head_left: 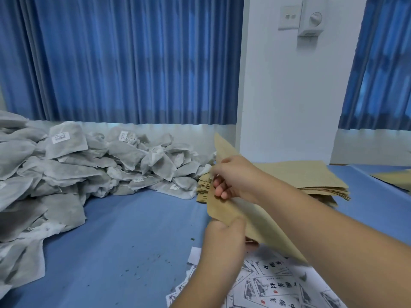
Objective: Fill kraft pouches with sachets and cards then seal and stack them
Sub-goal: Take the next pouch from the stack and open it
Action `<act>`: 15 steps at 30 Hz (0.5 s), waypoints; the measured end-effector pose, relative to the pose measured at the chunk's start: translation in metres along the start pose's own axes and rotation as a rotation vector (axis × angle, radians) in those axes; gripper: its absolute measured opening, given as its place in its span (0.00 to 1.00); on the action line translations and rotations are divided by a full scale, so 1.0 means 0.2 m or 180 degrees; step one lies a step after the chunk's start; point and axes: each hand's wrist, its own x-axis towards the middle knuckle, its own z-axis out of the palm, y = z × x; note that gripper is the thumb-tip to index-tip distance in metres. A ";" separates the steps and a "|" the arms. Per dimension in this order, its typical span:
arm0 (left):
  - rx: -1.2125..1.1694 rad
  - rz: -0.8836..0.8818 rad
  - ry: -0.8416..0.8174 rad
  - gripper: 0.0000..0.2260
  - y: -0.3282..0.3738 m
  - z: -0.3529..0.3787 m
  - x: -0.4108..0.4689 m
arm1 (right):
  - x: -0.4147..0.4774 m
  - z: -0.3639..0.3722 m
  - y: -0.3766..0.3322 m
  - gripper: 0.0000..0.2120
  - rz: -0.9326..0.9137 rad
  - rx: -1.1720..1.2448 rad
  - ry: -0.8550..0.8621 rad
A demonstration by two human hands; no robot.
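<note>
Head view showed you holding one kraft pouch (255, 223) tilted above the blue table (133, 230), your right hand (233, 178) pinching its upper part and your left hand (224, 236) gripping its lower edge with curled fingers. It hung just in front of the pouch stack (311, 176). The sachet pile (100, 165) lay to the left and the printed cards (273, 285) below your wrists.
</note>
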 end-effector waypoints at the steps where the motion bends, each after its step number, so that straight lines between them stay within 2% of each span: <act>1: -0.0094 -0.0095 0.0188 0.03 0.01 -0.02 0.02 | 0.00 0.01 0.01 0.10 -0.0047 0.0094 -0.0057; 2: -0.0124 -0.0101 0.0337 0.03 0.02 -0.04 0.04 | 0.01 0.01 0.03 0.19 -0.0074 0.0169 -0.0097; 3: -0.0107 -0.0090 0.0460 0.03 0.03 -0.07 0.06 | 0.01 0.01 0.04 0.24 -0.0133 0.0115 -0.0125; 4: -0.0096 -0.0071 0.0564 0.04 0.04 -0.10 0.08 | 0.00 0.02 0.05 0.23 -0.0233 -0.0075 -0.0136; 7: -0.0242 -0.0064 0.0868 0.08 0.03 -0.19 0.16 | -0.03 0.01 0.12 0.07 -0.0671 -0.1032 -0.0279; 9: -0.0665 -0.0184 0.0829 0.13 0.02 -0.23 0.19 | -0.05 -0.01 0.16 0.06 -0.0886 -0.1818 -0.0499; 12: -0.1284 -0.0425 0.0567 0.11 0.00 -0.26 0.21 | -0.08 -0.02 0.21 0.17 -0.0974 -0.2654 -0.0826; 15: -0.1570 -0.0481 0.0435 0.09 -0.01 -0.25 0.23 | -0.11 -0.01 0.24 0.26 -0.1010 -0.2881 -0.0822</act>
